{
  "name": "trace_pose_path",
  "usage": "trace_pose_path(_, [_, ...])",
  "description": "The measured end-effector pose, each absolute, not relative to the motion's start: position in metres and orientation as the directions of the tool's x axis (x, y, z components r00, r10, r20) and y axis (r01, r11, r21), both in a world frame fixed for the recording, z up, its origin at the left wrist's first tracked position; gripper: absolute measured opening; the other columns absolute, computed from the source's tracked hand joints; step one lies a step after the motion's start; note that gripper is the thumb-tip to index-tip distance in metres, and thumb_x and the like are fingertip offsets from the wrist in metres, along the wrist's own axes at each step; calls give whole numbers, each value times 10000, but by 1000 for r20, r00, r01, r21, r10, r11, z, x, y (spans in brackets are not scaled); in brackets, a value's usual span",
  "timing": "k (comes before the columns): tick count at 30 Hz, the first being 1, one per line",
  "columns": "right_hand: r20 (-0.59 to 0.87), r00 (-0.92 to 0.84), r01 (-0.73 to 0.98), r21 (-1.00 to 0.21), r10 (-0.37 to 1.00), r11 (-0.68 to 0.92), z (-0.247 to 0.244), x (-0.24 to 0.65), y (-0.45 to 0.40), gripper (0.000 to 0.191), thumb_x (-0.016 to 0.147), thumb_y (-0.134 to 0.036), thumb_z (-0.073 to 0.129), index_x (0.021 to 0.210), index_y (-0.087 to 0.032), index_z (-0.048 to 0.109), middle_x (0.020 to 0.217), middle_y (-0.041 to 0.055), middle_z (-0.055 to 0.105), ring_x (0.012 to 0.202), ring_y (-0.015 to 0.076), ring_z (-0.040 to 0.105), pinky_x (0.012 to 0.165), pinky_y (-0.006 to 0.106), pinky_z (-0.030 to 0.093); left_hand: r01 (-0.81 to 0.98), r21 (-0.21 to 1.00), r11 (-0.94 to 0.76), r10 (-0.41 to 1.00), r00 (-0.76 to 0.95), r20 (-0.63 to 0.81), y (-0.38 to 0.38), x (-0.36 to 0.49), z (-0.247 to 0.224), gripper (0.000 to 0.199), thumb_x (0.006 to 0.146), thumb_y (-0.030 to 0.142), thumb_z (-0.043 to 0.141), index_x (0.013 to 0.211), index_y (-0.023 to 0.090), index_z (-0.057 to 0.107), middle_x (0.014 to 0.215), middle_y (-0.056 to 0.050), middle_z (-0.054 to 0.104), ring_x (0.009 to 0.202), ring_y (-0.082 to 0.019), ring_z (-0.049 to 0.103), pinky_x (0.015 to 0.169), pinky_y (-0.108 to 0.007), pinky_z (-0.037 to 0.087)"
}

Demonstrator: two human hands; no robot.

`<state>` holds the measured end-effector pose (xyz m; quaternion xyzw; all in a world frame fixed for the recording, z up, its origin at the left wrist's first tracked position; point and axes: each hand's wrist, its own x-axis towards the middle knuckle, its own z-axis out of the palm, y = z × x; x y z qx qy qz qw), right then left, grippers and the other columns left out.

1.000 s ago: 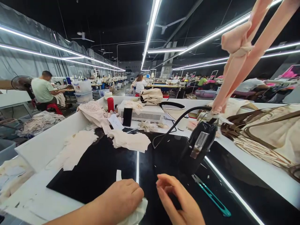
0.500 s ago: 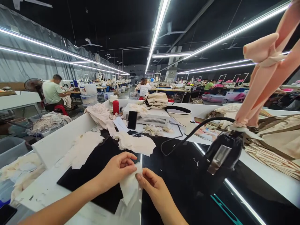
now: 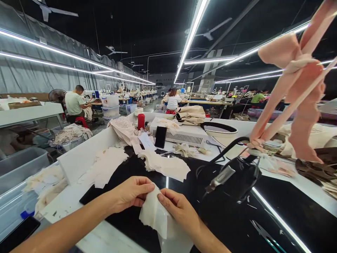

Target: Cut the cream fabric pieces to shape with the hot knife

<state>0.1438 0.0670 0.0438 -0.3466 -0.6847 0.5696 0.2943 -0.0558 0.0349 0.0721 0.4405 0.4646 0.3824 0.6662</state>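
Cream cloth hangs between the two hands at the near middle, above the black top of the table. The left hand pinches its upper edge between thumb and fingers, and the right hand pinches it just beside, thumb laid along the cloth. Farther off lies a stack of pale fabric pieces, with a dark phone standing beyond it before a white box; thread snips lie to the near right.

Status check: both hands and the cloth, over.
Left hand and right hand pinching pale cloth near its top edge. Cloth hanging down. Nothing visibly blocking; snips lie apart, right side.
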Motion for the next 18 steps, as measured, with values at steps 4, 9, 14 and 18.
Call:
trace_pose_path(4, [-22,-607,170,-980,794,104,40,146,74,636,712,-824,674,774,-191,668,640,-35,494,593,114,381,536,245,294,-48,956,289,937,219,-272,40,-64,74,601,618,665,884,842,166,635,750,32,565,667,-89,514,622,-208,405])
trace_pose_path(9, [-54,-609,248,-960,792,126,37,155,77,564,739,-730,720,667,-175,651,582,-42,456,565,102,350,523,243,249,60,969,238,959,145,-244,51,-81,78,570,592,616,901,812,161,637,641,75,458,553,-55,358,491,-191,171])
trace_pose_path(14, [44,-493,309,-925,869,221,37,161,100,478,743,-615,745,560,-184,650,535,-30,493,545,123,409,521,248,302,180,978,100,990,79,-116,81,-98,92,535,633,629,860,812,170,652,589,79,454,490,-57,349,461,-192,155])
trace_pose_path(18, [258,-224,343,-882,940,324,49,163,142,431,848,-597,610,879,-212,802,675,13,664,609,189,540,592,295,432,264,955,-134,991,13,135,125,-103,116,460,746,608,790,854,174,679,679,6,608,616,-126,553,520,-208,356])
